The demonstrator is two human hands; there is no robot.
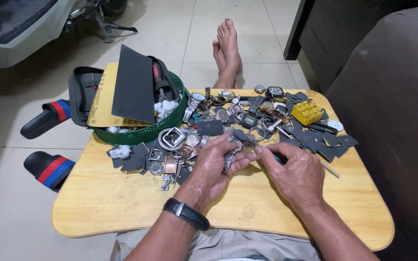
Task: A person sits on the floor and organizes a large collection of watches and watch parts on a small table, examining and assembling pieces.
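Head view: both hands working on a watch over a wooden tabletop [122, 203].
Left hand [214, 166] pinches a watch [232, 151] with metal strap, mid-tabletop; right hand [296, 171] grips a thin tool [330, 169] (tip at the watch). Watch parts pile [247, 118] behind, green basket [141, 135] back left, yellow box [306, 112] back right.

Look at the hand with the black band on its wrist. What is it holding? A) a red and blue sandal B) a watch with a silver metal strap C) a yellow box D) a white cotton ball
B: the left hand grips a watch with a silver metal strap over the wooden table, while the yellow box sits further back and the sandal lies on the floor.
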